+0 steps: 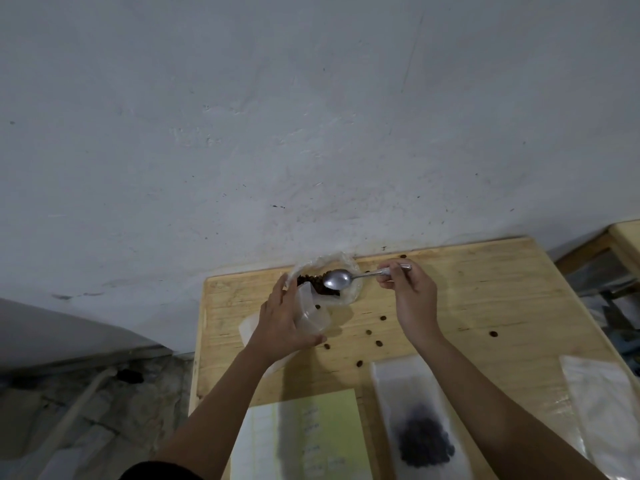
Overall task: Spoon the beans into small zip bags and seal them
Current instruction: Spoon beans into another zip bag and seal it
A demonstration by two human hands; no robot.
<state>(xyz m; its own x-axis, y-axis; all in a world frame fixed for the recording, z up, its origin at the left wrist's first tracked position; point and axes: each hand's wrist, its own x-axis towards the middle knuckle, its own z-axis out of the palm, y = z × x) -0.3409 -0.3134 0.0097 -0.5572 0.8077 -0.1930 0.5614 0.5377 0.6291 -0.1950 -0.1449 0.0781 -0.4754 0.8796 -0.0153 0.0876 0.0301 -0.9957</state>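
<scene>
One filled bag lies at the near edge of the bench; sealed or not, I cannot tell. An empty bag waits at the right. The right hand has its fingers pinched on the spoon, which hangs empty over the beans at the far edge. The left hand grips a clear tub beside them. Stray beans dot the bench, so most is left.

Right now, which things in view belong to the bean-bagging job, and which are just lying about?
Job: spoon in right hand; clear tub in left hand; open bag of beans; filled bag; empty clear bags.
Lying about: lined paper sheet; stray beans on the table.
</scene>
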